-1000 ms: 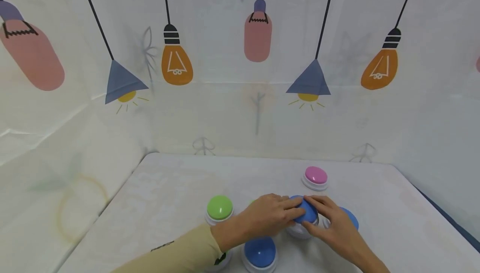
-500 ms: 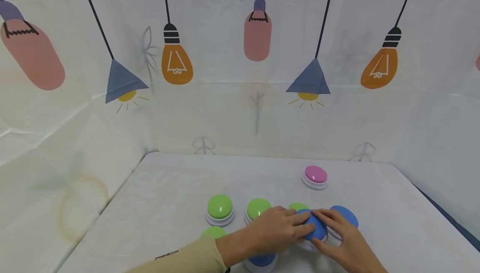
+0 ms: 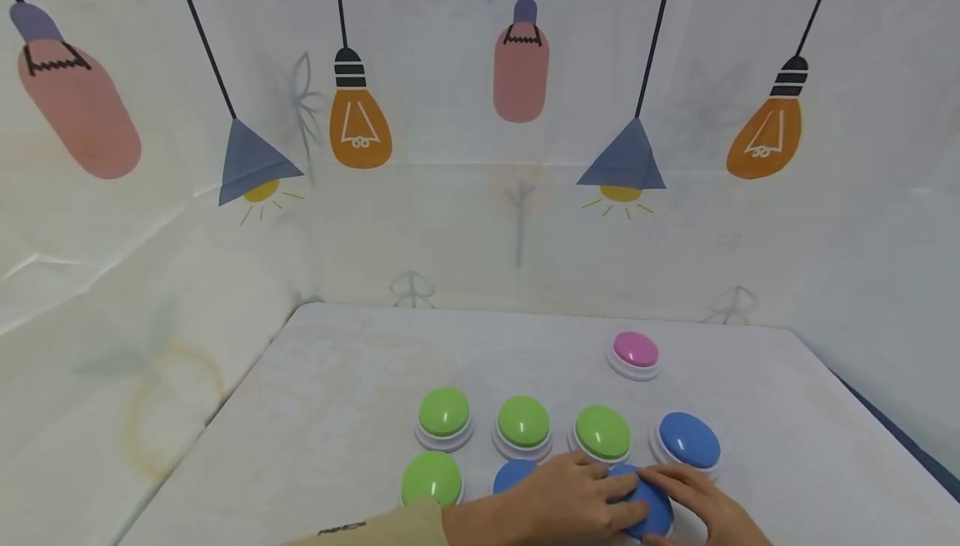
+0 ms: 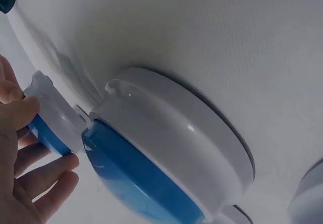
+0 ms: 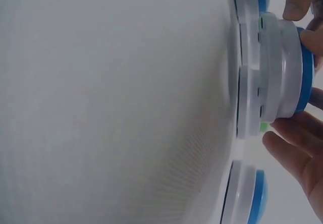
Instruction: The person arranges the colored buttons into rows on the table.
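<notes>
Both hands hold one blue-domed push button point(image 3: 652, 509) with a white base, near the front of the white table. My left hand point(image 3: 564, 499) grips it from the left, its fingers over the dome's edge. On the opposite side my right hand point(image 3: 711, 509) holds it between thumb and fingers. In the right wrist view the held button's white base point(image 5: 275, 67) hangs apart from the tabletop, over the row of other buttons. A second blue push button point(image 4: 151, 153) stands close to my left hand in the left wrist view; in the head view, my left hand partly covers it.
Behind the hands stand green push buttons point(image 3: 523, 423) in a row, with a blue push button point(image 3: 690, 441) at its right end. Another green button point(image 3: 432, 479) is at front left. A pink button point(image 3: 636, 350) sits farther back on the white table point(image 3: 360, 354). A lamp-printed sheet hangs behind.
Both hands have brought the blue push button toward me and a little to the right. The green buttons behind, partly hidden before, now show.
</notes>
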Action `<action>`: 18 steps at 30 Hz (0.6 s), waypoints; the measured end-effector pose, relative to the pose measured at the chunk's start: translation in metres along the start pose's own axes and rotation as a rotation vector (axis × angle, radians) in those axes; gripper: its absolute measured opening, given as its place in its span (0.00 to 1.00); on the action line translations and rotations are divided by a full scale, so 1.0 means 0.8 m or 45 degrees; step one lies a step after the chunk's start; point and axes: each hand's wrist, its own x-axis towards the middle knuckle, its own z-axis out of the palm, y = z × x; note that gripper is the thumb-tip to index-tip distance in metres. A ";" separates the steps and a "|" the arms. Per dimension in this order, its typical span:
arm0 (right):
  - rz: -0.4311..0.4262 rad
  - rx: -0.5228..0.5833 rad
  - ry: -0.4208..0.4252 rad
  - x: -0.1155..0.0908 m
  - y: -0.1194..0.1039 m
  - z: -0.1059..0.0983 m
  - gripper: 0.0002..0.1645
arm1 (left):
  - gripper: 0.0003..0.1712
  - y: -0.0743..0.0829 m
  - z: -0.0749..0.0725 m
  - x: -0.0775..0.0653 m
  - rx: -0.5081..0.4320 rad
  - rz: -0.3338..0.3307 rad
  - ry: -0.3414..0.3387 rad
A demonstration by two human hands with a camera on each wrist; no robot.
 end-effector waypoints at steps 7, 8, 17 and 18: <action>-0.031 0.249 -0.227 0.004 0.010 0.002 0.36 | 0.17 0.004 0.005 -0.001 0.059 -0.012 0.020; -0.050 0.294 -0.256 0.006 0.012 0.002 0.36 | 0.17 0.004 0.005 -0.002 0.058 -0.011 0.008; -0.186 0.361 -0.306 0.012 0.014 0.006 0.41 | 0.15 0.005 0.008 -0.004 0.092 0.010 -0.096; -0.181 0.354 -0.306 0.012 0.013 0.006 0.42 | 0.16 0.005 0.008 -0.004 0.076 0.011 -0.109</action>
